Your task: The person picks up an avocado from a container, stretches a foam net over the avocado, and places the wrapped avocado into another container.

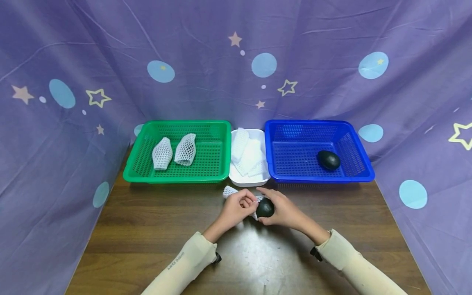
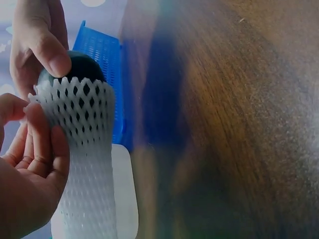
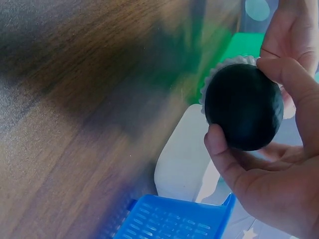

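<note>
Over the table, my right hand holds a dark avocado, thumb and fingers curled round its sides. One end of the avocado sits inside the mouth of a white foam net sleeve; its other end is bare in the right wrist view. My left hand pinches the rim of that sleeve between thumb and fingertips. The sleeve's far end sticks out past the left hand, and the left hand hides its middle in the head view.
A green basket at the back left holds two netted pieces. A white tray with several flat foam sleeves stands in the middle. The blue basket at the right holds another avocado. A purple curtain hangs behind.
</note>
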`<state>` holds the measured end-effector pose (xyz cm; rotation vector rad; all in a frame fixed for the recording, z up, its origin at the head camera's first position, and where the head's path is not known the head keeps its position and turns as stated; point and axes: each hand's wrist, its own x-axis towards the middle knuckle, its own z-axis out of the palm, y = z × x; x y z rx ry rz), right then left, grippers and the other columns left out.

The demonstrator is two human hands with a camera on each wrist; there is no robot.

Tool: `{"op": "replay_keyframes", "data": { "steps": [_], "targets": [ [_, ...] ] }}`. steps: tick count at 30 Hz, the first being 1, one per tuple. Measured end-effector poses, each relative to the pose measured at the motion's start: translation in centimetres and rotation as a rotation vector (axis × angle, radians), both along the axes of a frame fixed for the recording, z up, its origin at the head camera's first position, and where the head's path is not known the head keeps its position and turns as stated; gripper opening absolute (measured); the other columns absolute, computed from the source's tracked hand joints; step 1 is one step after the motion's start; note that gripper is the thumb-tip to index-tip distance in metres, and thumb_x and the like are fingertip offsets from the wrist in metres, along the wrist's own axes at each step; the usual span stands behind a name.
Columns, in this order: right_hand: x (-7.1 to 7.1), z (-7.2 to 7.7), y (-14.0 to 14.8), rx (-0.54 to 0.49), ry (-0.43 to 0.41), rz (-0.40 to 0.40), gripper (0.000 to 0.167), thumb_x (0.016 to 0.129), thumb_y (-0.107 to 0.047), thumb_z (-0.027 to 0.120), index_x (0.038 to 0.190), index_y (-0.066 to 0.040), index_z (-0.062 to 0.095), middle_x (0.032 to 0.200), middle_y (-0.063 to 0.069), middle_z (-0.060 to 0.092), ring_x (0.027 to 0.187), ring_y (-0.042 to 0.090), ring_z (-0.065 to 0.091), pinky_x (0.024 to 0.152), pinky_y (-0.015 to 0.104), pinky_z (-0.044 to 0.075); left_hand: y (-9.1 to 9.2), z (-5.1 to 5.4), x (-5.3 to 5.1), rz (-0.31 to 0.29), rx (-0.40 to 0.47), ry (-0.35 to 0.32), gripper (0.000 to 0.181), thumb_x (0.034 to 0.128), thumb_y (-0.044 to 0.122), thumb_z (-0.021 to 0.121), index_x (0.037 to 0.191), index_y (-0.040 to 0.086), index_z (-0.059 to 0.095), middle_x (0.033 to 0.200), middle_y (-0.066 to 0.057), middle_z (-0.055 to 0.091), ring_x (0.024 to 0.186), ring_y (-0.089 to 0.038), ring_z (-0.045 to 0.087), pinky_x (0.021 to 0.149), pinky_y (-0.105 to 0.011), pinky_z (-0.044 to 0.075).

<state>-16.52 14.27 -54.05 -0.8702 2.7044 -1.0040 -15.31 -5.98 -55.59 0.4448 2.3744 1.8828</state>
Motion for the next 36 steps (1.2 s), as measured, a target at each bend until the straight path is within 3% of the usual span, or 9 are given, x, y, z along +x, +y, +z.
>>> {"op": "replay_keyframes", "data": {
  "steps": [4,7,13,20,24,31,36],
  "targets": [
    [-0.1,-0.1,0.0,-0.006,0.037,0.013,0.07,0.071,-0.027,0.09,0.132,-0.005,0.064,0.118,0.009,0.072,0.103,0.023,0.063,0.086,0.035,0.054,-0.1,0.0,0.0,-0.012,0.025,-0.02,0.011,0.087,-0.001,0.074,0.095,-0.005,0.068,0.079,-0.02,0.067,0.062,-0.006,0.056,0.055,-0.014,0.045],
    [-0.1,-0.1,0.0,-0.015,0.052,-0.003,0.067,0.071,-0.027,0.09,0.129,-0.004,0.065,0.118,0.009,0.072,0.105,0.023,0.064,0.089,0.038,0.054,-0.3,-0.2,-0.1,-0.015,0.019,-0.031,0.017,0.0844,0.002,0.078,0.096,-0.003,0.068,0.078,-0.017,0.066,0.063,-0.005,0.057,0.057,-0.015,0.048],
    [-0.2,0.0,-0.1,-0.032,-0.008,-0.06,0.066,0.071,-0.028,0.089,0.128,-0.004,0.066,0.117,0.009,0.072,0.103,0.021,0.065,0.087,0.035,0.054,-1.0,-0.2,0.0,-0.04,-0.055,-0.071,0.027,0.0784,0.002,0.082,0.098,-0.001,0.063,0.081,-0.017,0.066,0.065,-0.006,0.058,0.059,-0.017,0.051],
    [-0.1,-0.3,-0.2,-0.041,-0.059,-0.12,0.068,0.072,-0.029,0.089,0.129,-0.002,0.065,0.117,0.01,0.073,0.099,0.019,0.066,0.084,0.032,0.054,-1.4,-0.8,0.3,-0.061,-0.114,-0.119,0.026,0.0767,0.0,0.081,0.095,-0.002,0.063,0.084,-0.018,0.068,0.067,-0.008,0.061,0.063,-0.016,0.054],
    [0.1,-0.5,-0.3,-0.065,-0.074,-0.164,0.067,0.073,-0.029,0.09,0.128,-0.001,0.064,0.113,0.011,0.073,0.093,0.019,0.067,0.079,0.031,0.055,-1.0,-0.9,0.5,-0.019,-0.1,-0.101,0.022,0.0769,-0.002,0.077,0.095,-0.002,0.065,0.083,-0.017,0.07,0.068,-0.009,0.062,0.063,-0.016,0.053],
    [0.6,-0.6,-0.7,-0.066,-0.024,-0.234,0.062,0.07,-0.03,0.093,0.119,-0.007,0.063,0.104,0.009,0.074,0.088,0.018,0.067,0.075,0.031,0.054,0.0,-0.9,0.8,0.137,-0.129,-0.054,0.009,0.0761,0.001,0.07,0.084,0.003,0.065,0.071,-0.005,0.066,0.061,-0.004,0.058,0.057,-0.017,0.049],
    [0.7,-0.5,-1.0,-0.051,0.017,-0.231,0.063,0.066,-0.029,0.095,0.118,-0.007,0.066,0.104,0.01,0.074,0.09,0.021,0.068,0.077,0.035,0.055,0.5,-0.8,1.3,0.158,-0.111,-0.074,0.008,0.0738,0.002,0.07,0.079,0.004,0.063,0.067,0.001,0.062,0.056,-0.003,0.055,0.052,-0.017,0.046]
  ]
}}
